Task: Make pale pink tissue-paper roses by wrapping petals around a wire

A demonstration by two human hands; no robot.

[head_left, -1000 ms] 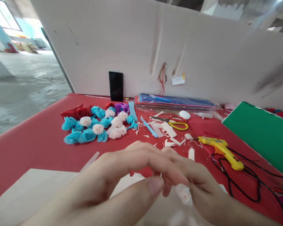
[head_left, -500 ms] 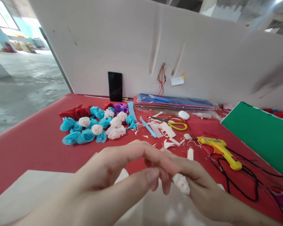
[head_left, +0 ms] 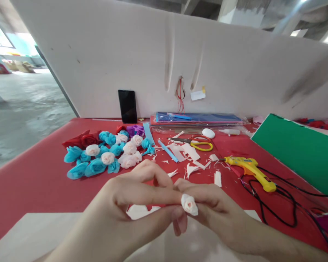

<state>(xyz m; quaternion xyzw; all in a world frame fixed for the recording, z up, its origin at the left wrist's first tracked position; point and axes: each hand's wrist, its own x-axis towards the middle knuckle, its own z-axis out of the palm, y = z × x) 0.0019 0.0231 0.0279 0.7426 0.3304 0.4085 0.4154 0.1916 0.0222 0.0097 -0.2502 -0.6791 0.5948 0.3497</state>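
Observation:
A small pale pink paper rose [head_left: 190,205] is held between my two hands, its face turned toward me. My right hand [head_left: 221,211] has its fingers closed around the flower's base, which is hidden. From the other side, my left hand [head_left: 136,203] pinches the rose's left edge between thumb and index finger. Pale petal-shaped pieces [head_left: 137,211] show below, through the gap in my left hand. Under both wrists lies a large off-white sheet [head_left: 54,229].
Finished blue, pink, red and purple flowers [head_left: 98,165] cluster at left. Paper scraps [head_left: 191,151], scissors [head_left: 201,146] and a blue pen [head_left: 168,150] lie mid-table. At right are a yellow glue gun [head_left: 251,169] with black cord and a green board [head_left: 297,153]. A phone [head_left: 127,106] leans at the back.
The rose and my right hand have moved left and slightly up. My left thumb and index finger have closed onto the flower's edge. The view has shifted slightly.

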